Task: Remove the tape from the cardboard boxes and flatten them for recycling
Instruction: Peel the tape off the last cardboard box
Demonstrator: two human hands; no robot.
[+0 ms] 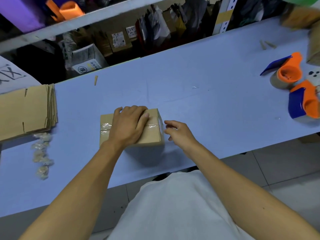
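A small brown cardboard box (152, 134) stands closed on the blue table (207, 75), with clear tape (105, 126) running along its top seam and down its right side. My left hand (129, 123) lies flat on the box top, fingers straight and pressing it down. My right hand (178, 131) hovers just right of the box with its fingers loosely bent at the taped right edge; whether it pinches the tape end cannot be told.
A stack of flattened cardboard boxes (26, 110) lies at the left. Crumpled balls of removed tape (41, 153) sit below it. Two orange and blue tape dispensers (290, 71) (304, 104) rest at the right. Shelves with boxes stand behind the table.
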